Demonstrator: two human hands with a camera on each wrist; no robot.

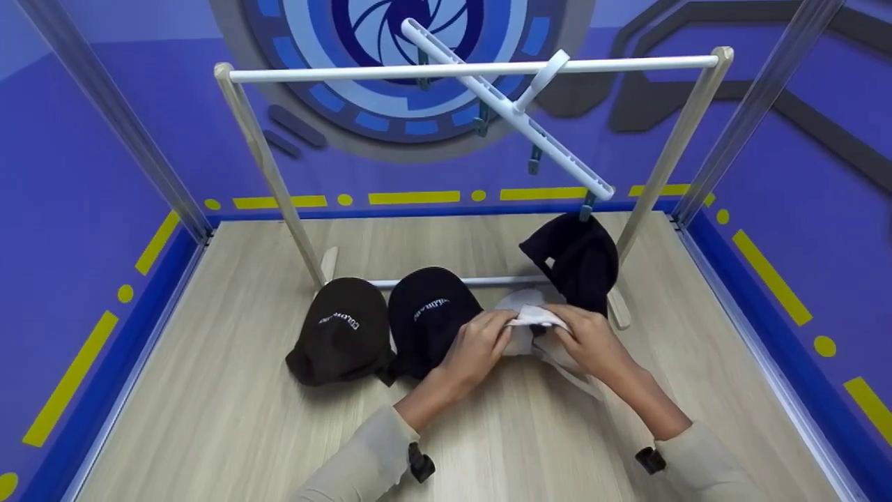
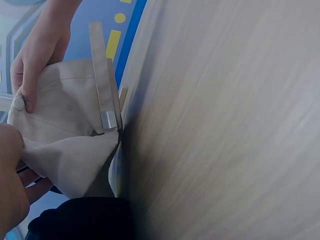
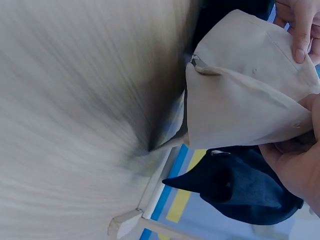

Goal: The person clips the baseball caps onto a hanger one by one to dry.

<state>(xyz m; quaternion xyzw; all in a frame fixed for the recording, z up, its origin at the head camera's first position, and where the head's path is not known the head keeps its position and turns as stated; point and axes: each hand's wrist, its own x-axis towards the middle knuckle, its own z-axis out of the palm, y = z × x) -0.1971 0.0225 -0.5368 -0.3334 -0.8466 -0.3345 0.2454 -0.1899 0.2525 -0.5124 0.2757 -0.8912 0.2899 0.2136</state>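
Between both hands is a cream cap [image 1: 533, 316] with a back strap and a metal buckle. My left hand [image 1: 477, 345] pinches its crown from the left, and my right hand [image 1: 594, 346] from the right. In the left wrist view, the strap [image 2: 102, 75] sticks out and a button [image 2: 19, 103] tops the crown. The right wrist view shows the cap's fabric [image 3: 245, 105] folded in between the hands, its lower edge close to the table. Some fingertips are hidden behind the cloth.
A black cap [image 1: 582, 261] hangs from the right-end clip of a white hanger [image 1: 502, 104], hooked aslant on the rack's rail [image 1: 313, 74]. On the wooden table, a dark brown cap [image 1: 341, 341] and another black cap [image 1: 428, 314] stand to the left. Printed walls enclose the table.
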